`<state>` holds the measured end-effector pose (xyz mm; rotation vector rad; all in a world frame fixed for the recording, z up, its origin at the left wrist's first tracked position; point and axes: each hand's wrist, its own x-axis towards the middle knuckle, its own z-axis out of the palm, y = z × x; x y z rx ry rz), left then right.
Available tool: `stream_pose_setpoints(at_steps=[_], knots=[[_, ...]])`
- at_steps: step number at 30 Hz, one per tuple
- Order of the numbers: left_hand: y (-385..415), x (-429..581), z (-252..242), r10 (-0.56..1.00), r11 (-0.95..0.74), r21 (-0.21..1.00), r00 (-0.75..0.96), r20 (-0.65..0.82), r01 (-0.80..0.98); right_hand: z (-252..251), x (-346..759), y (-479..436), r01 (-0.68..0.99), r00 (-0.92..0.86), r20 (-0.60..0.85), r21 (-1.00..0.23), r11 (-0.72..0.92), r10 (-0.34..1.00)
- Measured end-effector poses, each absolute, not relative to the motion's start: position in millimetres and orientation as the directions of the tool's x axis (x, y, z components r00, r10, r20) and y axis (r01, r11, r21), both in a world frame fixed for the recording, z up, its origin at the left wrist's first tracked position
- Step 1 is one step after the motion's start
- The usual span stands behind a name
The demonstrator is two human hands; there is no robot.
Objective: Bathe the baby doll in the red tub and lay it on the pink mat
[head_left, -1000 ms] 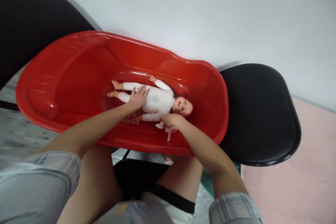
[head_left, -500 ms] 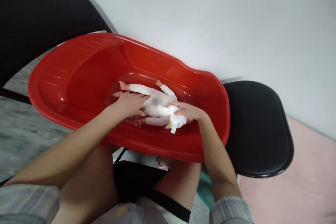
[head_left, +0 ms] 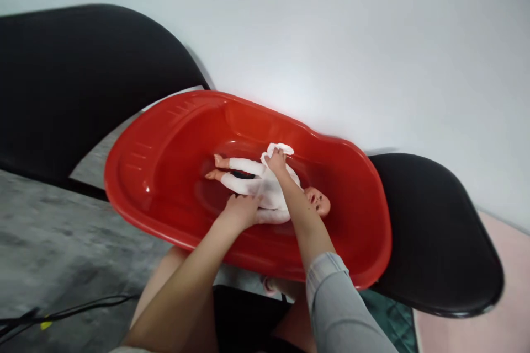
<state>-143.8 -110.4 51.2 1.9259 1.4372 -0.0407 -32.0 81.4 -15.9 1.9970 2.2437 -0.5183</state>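
A baby doll [head_left: 271, 190] in a white suit lies on its back in a red plastic tub [head_left: 165, 121], head to the right. My right hand [head_left: 275, 161] is closed on a small white cloth [head_left: 278, 149] and holds it against the doll's far side, near its arm. My left hand [head_left: 242, 211] rests on the doll's near side at the hip and steadies it; its fingers curl onto the body.
The tub rests across two black chair seats, one at the left [head_left: 62, 83] and one at the right [head_left: 434, 231]. A white wall [head_left: 331, 38] runs behind. Grey floor with a cable [head_left: 74, 306] lies at the lower left, a pink mat [head_left: 497, 331] at the lower right.
My right hand has carried the cloth from the doll's head and chest across to its far side. My left hand slid from the legs to the near hip. The camera shifted left.
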Motion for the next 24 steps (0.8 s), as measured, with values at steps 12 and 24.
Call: stream_pose_setpoints(at_steps=[12,24], knots=[[-115.1,-120.2,71.9,0.766,0.004,0.492,0.314,-0.562,0.871,-51.0,-42.8,107.5,0.994,-0.113,-0.255,-0.034,0.108,0.96],[-120.1,-111.6,52.5,0.866,-0.037,0.428,0.242,-0.437,0.903,-40.4,-4.4,114.6,0.899,-0.315,-0.158,-0.365,0.241,0.936]])
